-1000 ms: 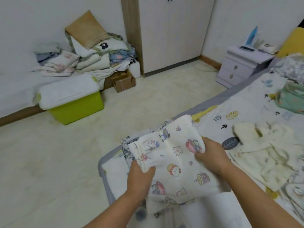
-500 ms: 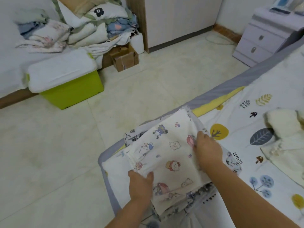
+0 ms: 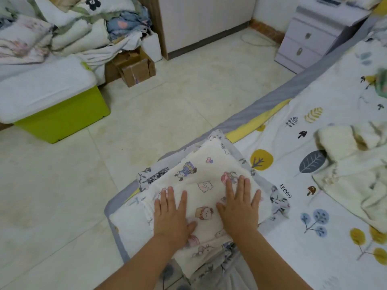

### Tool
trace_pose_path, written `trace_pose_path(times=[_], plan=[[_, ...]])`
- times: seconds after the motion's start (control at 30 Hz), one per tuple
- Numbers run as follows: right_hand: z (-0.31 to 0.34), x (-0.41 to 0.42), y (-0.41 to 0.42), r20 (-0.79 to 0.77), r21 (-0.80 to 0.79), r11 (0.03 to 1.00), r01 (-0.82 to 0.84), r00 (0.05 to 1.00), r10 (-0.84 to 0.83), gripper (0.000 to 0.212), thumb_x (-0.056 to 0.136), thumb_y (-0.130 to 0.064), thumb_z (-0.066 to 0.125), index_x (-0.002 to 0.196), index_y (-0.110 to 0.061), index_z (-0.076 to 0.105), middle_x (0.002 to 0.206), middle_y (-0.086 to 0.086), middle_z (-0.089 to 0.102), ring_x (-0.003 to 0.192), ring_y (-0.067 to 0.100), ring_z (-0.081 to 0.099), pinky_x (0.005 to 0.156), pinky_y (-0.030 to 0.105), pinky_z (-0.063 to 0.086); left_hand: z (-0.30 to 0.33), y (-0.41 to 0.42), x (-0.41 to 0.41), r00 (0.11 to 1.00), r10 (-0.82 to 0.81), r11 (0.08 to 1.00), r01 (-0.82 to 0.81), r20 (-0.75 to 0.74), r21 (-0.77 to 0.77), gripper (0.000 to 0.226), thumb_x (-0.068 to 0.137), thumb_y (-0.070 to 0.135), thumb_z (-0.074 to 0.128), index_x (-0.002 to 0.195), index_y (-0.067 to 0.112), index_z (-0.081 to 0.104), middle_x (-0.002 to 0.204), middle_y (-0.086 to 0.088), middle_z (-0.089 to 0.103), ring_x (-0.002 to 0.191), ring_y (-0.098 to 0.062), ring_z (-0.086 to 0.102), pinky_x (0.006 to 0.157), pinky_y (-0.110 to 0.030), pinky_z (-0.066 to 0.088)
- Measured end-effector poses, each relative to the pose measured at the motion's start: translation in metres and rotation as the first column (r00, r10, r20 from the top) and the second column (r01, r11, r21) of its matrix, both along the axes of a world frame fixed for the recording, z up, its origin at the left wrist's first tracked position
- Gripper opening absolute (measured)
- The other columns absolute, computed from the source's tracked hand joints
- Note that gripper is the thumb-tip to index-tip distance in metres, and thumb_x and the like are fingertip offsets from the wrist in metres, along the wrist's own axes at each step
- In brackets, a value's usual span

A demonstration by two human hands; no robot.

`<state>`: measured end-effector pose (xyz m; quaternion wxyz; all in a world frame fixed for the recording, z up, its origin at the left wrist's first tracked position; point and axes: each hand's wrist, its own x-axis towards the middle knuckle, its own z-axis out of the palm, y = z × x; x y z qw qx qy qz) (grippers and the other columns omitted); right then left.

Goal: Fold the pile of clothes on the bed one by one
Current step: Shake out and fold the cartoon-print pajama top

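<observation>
While the folded cartoon-print garment [image 3: 206,185] lies on the bed [image 3: 314,258] corner, both hands' fingers [image 3: 170,197] — straight, spread — press it.

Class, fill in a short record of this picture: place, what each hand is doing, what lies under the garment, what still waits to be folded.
place: corner of the bed
left hand: flat, pressing the cartoon-print garment
right hand: flat, pressing the same garment
under the garment: a folded floral cloth
waiting: a crumpled cream garment further along the bed
</observation>
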<state>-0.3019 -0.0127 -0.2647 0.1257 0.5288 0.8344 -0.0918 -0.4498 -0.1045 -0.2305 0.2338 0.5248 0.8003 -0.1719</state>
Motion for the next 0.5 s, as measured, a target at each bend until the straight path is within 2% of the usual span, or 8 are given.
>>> trace_pose_path(times=[0.07,0.1,0.17,0.2,0.27,0.33,0.37,0.5], plan=[[0.006,-0.004,0.001,0.013,0.014,0.999,0.039,0.999,-0.039,0.074,0.070,-0.050,0.067,0.130,-0.010,0.053,0.134,0.022,0.050,0.128,0.036,0.041,0.111,0.051,-0.001,0.003,0.004,0.001,1.000,-0.012,0.999,0.012,-0.008,-0.037,0.083,0.093,0.057,0.030,0.146,0.017,-0.020,0.150,-0.023,-0.027,0.139,-0.039,-0.023,0.114,-0.048,-0.008],[0.014,-0.005,0.002,0.009,0.012,0.999,0.045,0.999,-0.045,0.076,0.069,-0.049,0.072,0.132,-0.010,0.052,0.138,0.023,0.046,0.130,0.038,0.040,0.110,0.053,0.003,0.007,0.006,0.001,1.000,-0.023,0.998,0.022,-0.016,-0.060,0.082,0.093,0.055,0.032,0.147,0.017,-0.017,0.151,-0.024,-0.024,0.140,-0.040,-0.020,0.115,-0.048,-0.006],[0.034,-0.001,0.004,0.051,-0.050,0.999,-0.020,0.998,0.023,0.069,0.086,-0.046,0.056,0.143,-0.012,0.035,0.152,0.021,0.022,0.142,0.035,0.020,0.112,0.056,0.004,0.020,0.012,0.002,1.000,-0.024,0.997,0.023,-0.015,-0.071,0.071,0.094,0.042,0.038,0.149,0.014,0.003,0.154,-0.024,-0.006,0.142,-0.040,-0.004,0.115,-0.047,0.005],[0.044,0.001,0.006,0.027,-0.089,0.994,-0.068,0.997,0.071,0.058,0.095,-0.041,0.043,0.144,-0.014,0.030,0.155,0.016,0.014,0.144,0.030,0.012,0.113,0.054,0.005,0.028,0.016,0.002,1.000,-0.025,0.999,0.025,-0.007,-0.041,0.059,0.093,0.035,0.041,0.144,0.011,0.020,0.151,-0.023,0.014,0.140,-0.038,0.014,0.112,-0.044,0.017],[0.069,0.010,0.006,-0.088,-0.180,0.981,-0.077,0.994,0.062,0.043,0.099,-0.033,0.033,0.137,-0.015,0.036,0.148,0.011,0.032,0.137,0.024,0.026,0.113,0.045,0.019,0.046,0.024,0.003,0.998,-0.043,0.997,0.040,0.048,0.065,0.035,0.093,0.029,0.042,0.123,0.012,0.046,0.121,-0.007,0.051,0.115,-0.026,0.047,0.093,-0.033,0.037],[0.097,0.022,0.004,-0.203,-0.226,0.973,-0.035,0.979,-0.012,0.038,0.099,-0.029,0.035,0.133,-0.015,0.040,0.132,0.009,0.049,0.123,0.024,0.043,0.101,0.034,0.035,0.066,0.033,0.011,0.982,-0.024,0.990,-0.003,0.186,0.143,0.030,0.094,0.032,0.045,0.117,0.014,0.052,0.087,0.007,0.051,0.090,-0.016,0.051,0.075,-0.027,0.039],[0.112,0.030,0.002,-0.236,-0.256,0.967,-0.010,0.970,-0.053,0.037,0.098,-0.029,0.036,0.133,-0.015,0.040,0.129,0.009,0.052,0.120,0.025,0.047,0.096,0.033,0.037,0.076,0.038,0.016,0.971,-0.023,0.987,-0.016,0.239,0.160,0.030,0.094,0.032,0.045,0.117,0.014,0.052,0.084,0.008,0.049,0.086,-0.014,0.049,0.071,-0.025,0.038],[0.153,0.073,-0.005,-0.273,-0.299,0.954,0.029,0.955,-0.114,0.032,0.096,-0.027,0.040,0.124,-0.013,0.048,0.123,0.010,0.055,0.113,0.027,0.050,0.088,0.032,0.040,0.112,0.057,0.053,0.945,-0.147,0.973,0.086,0.291,0.212,0.025,0.095,0.033,0.044,0.110,0.017,0.055,0.102,0.001,0.062,0.082,-0.014,0.053,0.074,-0.026,0.043]])
